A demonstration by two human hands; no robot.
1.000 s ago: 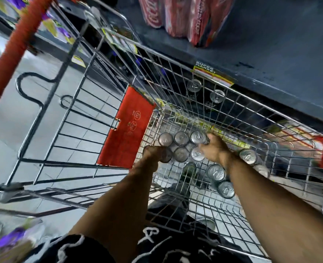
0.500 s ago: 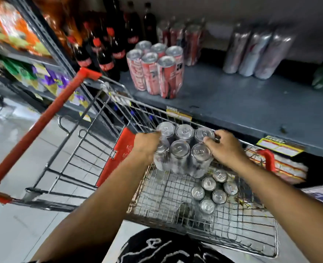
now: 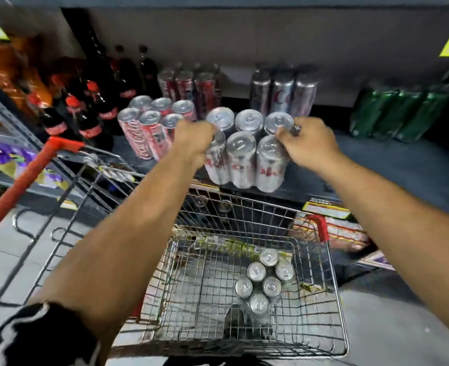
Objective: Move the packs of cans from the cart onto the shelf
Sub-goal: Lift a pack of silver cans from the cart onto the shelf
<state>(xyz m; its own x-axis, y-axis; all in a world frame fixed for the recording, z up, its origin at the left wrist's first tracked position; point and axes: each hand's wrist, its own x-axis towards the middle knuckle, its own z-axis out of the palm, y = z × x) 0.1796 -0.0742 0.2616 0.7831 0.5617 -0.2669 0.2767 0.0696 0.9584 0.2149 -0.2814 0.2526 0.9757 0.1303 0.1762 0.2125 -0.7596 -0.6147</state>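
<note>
A shrink-wrapped pack of silver cans [image 3: 244, 151] stands at the front edge of the dark grey shelf [image 3: 376, 165]. My left hand [image 3: 194, 140] grips its left side and my right hand [image 3: 305, 143] grips its right side near the can tops. Whether the pack's base rests on the shelf or hangs just above it, I cannot tell. A second pack of silver cans [image 3: 265, 281] lies in the wire cart [image 3: 331, 291] below, toward its right side.
On the shelf, a red cola can pack [image 3: 149, 125] stands just left of the held pack. More red cans [image 3: 186, 85], silver cans [image 3: 284, 91] and green cans [image 3: 397, 112] line the back. Cola bottles [image 3: 86, 114] crowd the far left. The cart's red handle [image 3: 25, 180] juts left.
Both hands lifted the silver pack out of the cart, up and forward to the shelf's front edge. The view tilted up from the cart to the shelf.
</note>
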